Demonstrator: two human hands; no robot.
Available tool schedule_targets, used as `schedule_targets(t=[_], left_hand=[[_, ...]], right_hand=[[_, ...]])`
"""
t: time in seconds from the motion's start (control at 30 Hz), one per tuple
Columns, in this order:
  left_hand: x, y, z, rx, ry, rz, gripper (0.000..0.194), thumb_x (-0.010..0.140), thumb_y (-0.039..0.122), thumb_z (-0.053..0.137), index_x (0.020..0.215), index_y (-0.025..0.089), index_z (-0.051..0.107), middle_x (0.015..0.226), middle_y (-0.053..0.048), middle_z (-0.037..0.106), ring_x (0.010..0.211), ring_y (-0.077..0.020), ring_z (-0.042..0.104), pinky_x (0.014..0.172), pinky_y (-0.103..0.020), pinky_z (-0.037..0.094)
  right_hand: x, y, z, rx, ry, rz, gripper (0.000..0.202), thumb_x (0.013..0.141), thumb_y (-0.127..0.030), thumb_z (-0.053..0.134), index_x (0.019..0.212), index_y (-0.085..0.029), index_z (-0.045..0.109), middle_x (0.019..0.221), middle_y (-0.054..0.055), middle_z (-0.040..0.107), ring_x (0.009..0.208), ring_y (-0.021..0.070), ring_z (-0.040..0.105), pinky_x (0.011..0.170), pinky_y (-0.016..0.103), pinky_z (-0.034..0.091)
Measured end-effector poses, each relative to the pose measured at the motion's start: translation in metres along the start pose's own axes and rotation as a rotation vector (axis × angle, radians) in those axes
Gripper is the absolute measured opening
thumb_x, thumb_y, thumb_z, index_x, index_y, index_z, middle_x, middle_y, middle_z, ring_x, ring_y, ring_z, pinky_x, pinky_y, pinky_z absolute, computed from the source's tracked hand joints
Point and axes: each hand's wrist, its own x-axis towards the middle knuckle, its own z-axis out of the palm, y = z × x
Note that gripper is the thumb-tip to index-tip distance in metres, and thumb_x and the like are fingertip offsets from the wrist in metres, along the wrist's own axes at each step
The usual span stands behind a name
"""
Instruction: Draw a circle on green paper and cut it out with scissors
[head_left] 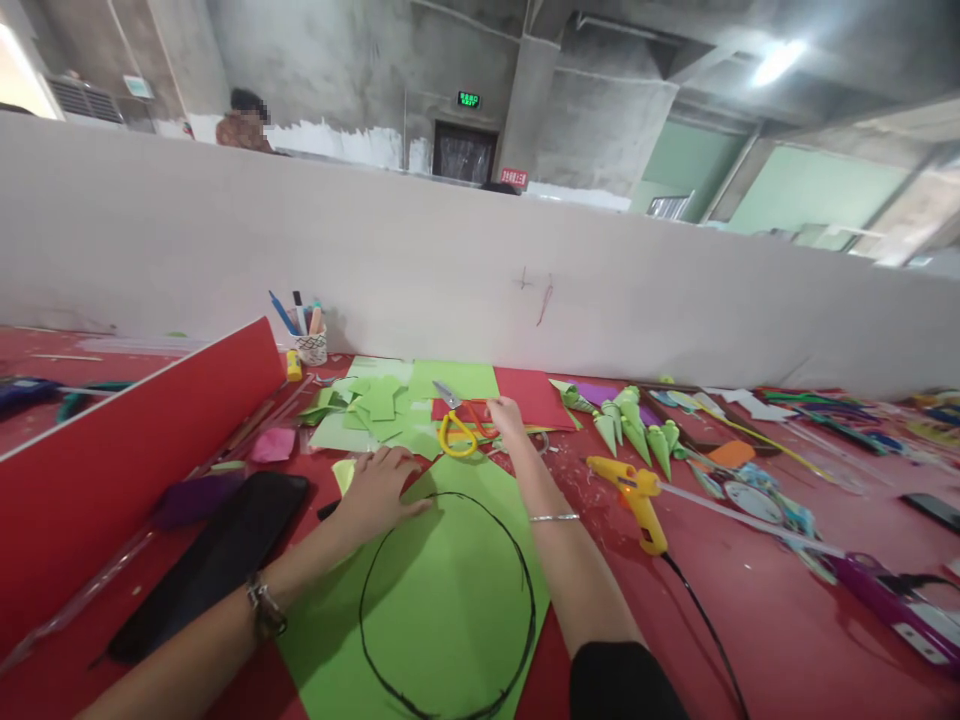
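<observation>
A large light-green sheet (450, 570) lies in front of me with a rough black circle (533, 600) on it; the line looks drawn, though I cannot tell for sure. My left hand (381, 492) rests on the sheet's left edge at the top of the circle, fingers spread. A short black stick-like end (328, 510) pokes out beside its wrist. Beyond the sheet, scissors (457, 437) with a yellow loop and an orange-red loop point away to the left. My right hand (505, 414) has its fingers closed at the orange-red loop, partly hiding it.
Green paper scraps (379, 400) and red paper (529, 390) lie behind. Right are rolled green paper cones (634, 420) and a yellow glue gun (634, 490) with a cord. Left stand a red divider (150, 470), a black pouch (217, 560) and a pen cup (311, 348).
</observation>
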Motion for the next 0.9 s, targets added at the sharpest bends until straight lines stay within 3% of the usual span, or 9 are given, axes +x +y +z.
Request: schedule_targets(t=[0.2,0.37,0.47,0.6,0.7,0.9], left_hand=[[-0.014,0.007,0.0,0.078,0.01,0.039,0.052,0.072,0.054,0.053,0.108,0.017,0.056,0.116,-0.014,0.052,0.112,-0.0323,0.042,0.097,-0.047,0.025],[-0.025,0.013,-0.001,-0.045,-0.07,-0.015,0.062,0.078,0.045,0.049,0.131,0.018,0.03,0.125,-0.014,0.046,0.105,-0.0281,0.051,0.083,-0.037,0.043],[-0.029,0.015,-0.002,-0.031,-0.085,-0.037,0.062,0.077,0.041,0.052,0.13,0.016,0.031,0.126,-0.015,0.045,0.108,-0.0296,0.049,0.084,-0.039,0.043],[-0.029,0.015,0.002,-0.041,-0.042,-0.062,0.063,0.071,0.036,0.057,0.127,0.015,0.035,0.124,-0.016,0.048,0.113,-0.0311,0.046,0.087,-0.041,0.042],[-0.027,0.011,0.009,-0.122,-0.004,-0.057,0.065,0.068,0.033,0.059,0.126,0.017,0.035,0.124,-0.015,0.048,0.116,-0.0298,0.044,0.091,-0.041,0.039],[-0.023,0.001,0.016,-0.394,-0.007,-0.117,0.069,0.066,0.032,0.06,0.127,0.014,0.033,0.12,-0.015,0.052,0.109,-0.0282,0.051,0.086,-0.037,0.041]], right_hand=[[-0.01,-0.001,0.003,-0.362,0.043,-0.134,0.026,0.083,-0.029,0.053,0.102,-0.012,0.057,0.118,0.015,0.051,0.115,0.0276,0.042,0.093,0.044,0.033],[-0.015,-0.004,0.012,-0.519,-0.052,-0.161,0.033,0.064,-0.031,0.069,0.089,-0.011,0.063,0.103,0.018,0.061,0.103,0.0319,0.052,0.085,0.039,0.037],[-0.015,-0.006,0.021,-0.547,-0.064,-0.153,0.037,0.061,-0.029,0.07,0.092,-0.011,0.062,0.104,0.019,0.061,0.102,0.031,0.054,0.081,0.035,0.038],[-0.015,-0.004,0.027,-0.462,-0.035,-0.149,0.046,0.06,-0.035,0.069,0.096,-0.009,0.059,0.107,0.021,0.059,0.104,0.0318,0.053,0.075,0.032,0.04],[-0.016,-0.002,0.023,-0.316,-0.024,-0.13,0.037,0.061,-0.037,0.066,0.086,-0.011,0.059,0.097,0.019,0.063,0.096,0.0308,0.056,0.07,0.031,0.041],[-0.031,-0.012,-0.011,0.191,-0.031,-0.163,0.025,0.072,-0.041,0.052,0.079,-0.017,0.052,0.074,0.003,0.059,0.068,0.0165,0.057,0.054,0.023,0.039]])
